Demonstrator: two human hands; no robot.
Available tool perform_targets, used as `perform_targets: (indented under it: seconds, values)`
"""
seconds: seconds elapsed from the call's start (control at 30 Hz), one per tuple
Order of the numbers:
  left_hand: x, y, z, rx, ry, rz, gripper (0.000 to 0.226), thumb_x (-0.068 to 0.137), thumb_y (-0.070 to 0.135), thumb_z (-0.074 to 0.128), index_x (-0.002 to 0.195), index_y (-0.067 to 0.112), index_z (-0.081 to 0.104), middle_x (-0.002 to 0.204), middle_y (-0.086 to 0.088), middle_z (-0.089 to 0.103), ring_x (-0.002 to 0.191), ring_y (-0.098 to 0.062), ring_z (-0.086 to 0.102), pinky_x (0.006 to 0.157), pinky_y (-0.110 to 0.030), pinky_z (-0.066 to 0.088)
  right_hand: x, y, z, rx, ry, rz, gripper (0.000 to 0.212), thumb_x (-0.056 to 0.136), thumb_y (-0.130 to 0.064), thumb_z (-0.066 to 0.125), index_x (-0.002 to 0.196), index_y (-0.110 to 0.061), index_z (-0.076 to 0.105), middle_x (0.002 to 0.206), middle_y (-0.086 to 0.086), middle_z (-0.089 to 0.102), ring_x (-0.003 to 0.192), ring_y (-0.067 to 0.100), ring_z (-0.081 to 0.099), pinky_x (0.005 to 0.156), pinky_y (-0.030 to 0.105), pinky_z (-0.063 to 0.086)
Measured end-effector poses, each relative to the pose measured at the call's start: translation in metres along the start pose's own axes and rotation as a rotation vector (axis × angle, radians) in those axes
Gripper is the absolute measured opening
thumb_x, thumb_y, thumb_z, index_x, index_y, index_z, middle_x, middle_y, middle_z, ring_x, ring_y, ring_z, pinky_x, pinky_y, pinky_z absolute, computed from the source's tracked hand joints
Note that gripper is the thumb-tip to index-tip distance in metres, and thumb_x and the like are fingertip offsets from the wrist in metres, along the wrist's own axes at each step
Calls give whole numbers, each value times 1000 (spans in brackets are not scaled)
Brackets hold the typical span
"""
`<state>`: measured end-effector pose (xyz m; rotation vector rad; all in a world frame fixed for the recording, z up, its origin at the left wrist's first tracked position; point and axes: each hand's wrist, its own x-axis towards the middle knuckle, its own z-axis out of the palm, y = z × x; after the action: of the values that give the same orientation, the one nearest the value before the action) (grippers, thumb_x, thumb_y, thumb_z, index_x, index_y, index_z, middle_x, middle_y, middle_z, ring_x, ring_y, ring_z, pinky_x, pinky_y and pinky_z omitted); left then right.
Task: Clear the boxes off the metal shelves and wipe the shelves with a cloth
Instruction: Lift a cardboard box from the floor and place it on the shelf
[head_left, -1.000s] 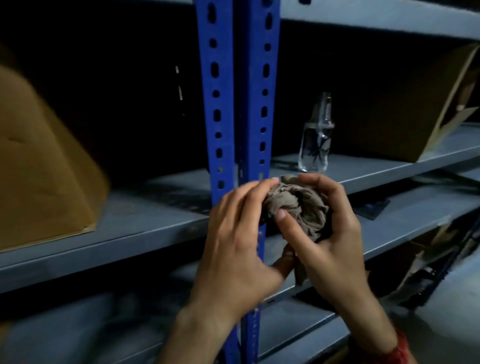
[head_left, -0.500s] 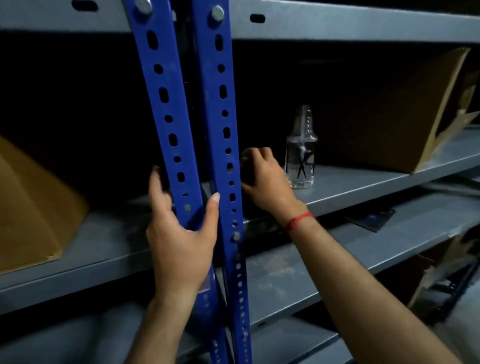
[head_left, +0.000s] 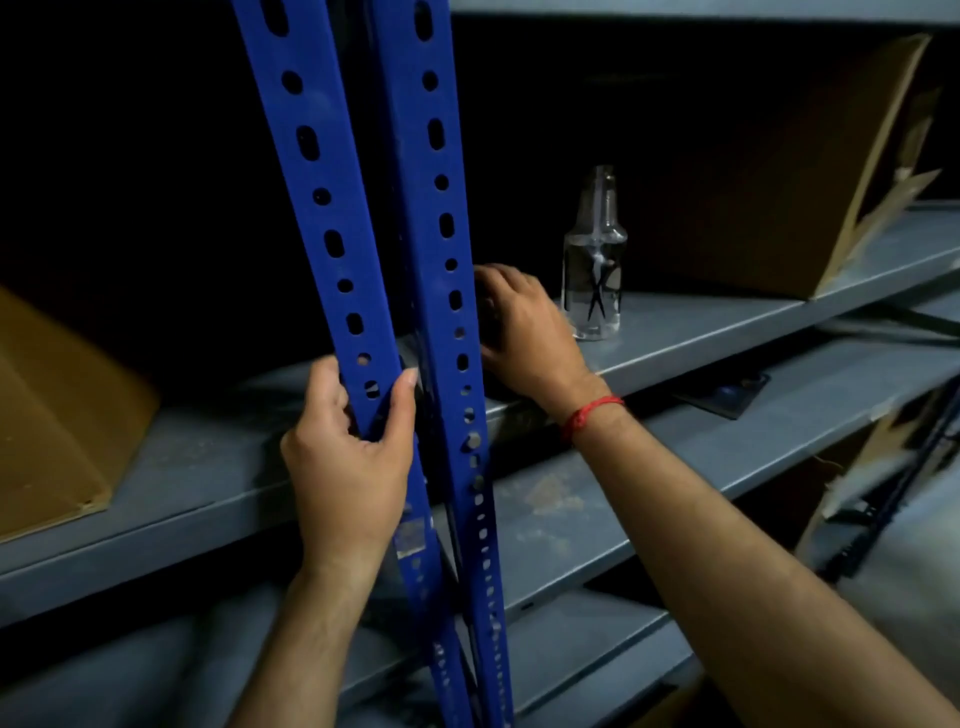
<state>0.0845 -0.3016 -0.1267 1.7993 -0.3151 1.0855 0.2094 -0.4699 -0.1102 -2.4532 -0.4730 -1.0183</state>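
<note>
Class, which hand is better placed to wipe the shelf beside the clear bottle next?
Probably right. The right hand rests on that shelf just left of the bottle; the left hand grips the blue upright.

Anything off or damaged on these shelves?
Two things: the brown cardboard box at right has a torn, splayed front corner, and the lower grey metal shelf shows a pale scuffed patch beside the blue perforated upright.

Two cardboard boxes show plainly: left box (head_left: 57, 415), right box (head_left: 753, 182). One clear bottle (head_left: 595, 275). Two blue posts: left upright (head_left: 314, 166), right upright (head_left: 410, 208).
</note>
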Motion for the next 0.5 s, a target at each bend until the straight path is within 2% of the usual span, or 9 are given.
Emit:
perform_targets:
  seconds: [0.13, 0.2, 0.27, 0.33, 0.43, 0.5]
  values:
    - [2, -7, -4, -35, -46, -2, 20, 95, 28, 70, 109, 23, 57, 90, 24, 65, 81, -1, 69, 69, -38, 60, -34, -12, -31, 44, 228, 53, 43, 87, -25, 67, 127, -12, 61, 124, 4, 65, 117, 22, 57, 96, 27, 45]
    - [-2, -9, -3, -107, -46, -14, 36, 94, 25, 70, 123, 12, 54, 104, 20, 67, 94, -4, 70, 79, -43, 60, -61, -15, -47, 90, 307, 104, 37, 87, -23, 66, 122, -12, 63, 118, 1, 67, 111, 19, 60, 94, 27, 48]
    - [-13, -10, 0, -226, -49, -23, 60, 94, 20, 70, 141, -1, 40, 127, 0, 64, 116, -13, 65, 93, -46, 56, -95, -20, -58, 101, 364, 160, 30, 90, -24, 66, 117, -13, 64, 113, -3, 68, 107, 15, 62, 91, 26, 49]
    - [-26, -9, 4, -235, -29, 32, 71, 93, 17, 70, 145, -8, 30, 145, -18, 49, 135, -25, 51, 105, -49, 48, -129, -22, -65, 101, 410, 229, 24, 92, -24, 66, 113, -12, 65, 109, -4, 68, 104, 14, 62, 88, 30, 51]
    - [-55, -5, 9, -77, -14, 207, 67, 90, 13, 71, 140, -14, 34, 148, -34, 34, 142, -43, 35, 115, -55, 32, -187, -15, -63, 110, 467, 366, 21, 93, -24, 66, 109, -11, 66, 106, -3, 68, 102, 14, 64, 85, 38, 53]
    - [-81, -4, 14, -29, -71, 353, 55, 89, 6, 70, 134, -12, 43, 142, -42, 34, 138, -53, 34, 116, -57, 29, -225, -6, -54, 127, 478, 487, 19, 94, -24, 66, 109, -12, 65, 106, -3, 68, 102, 13, 64, 83, 38, 54]
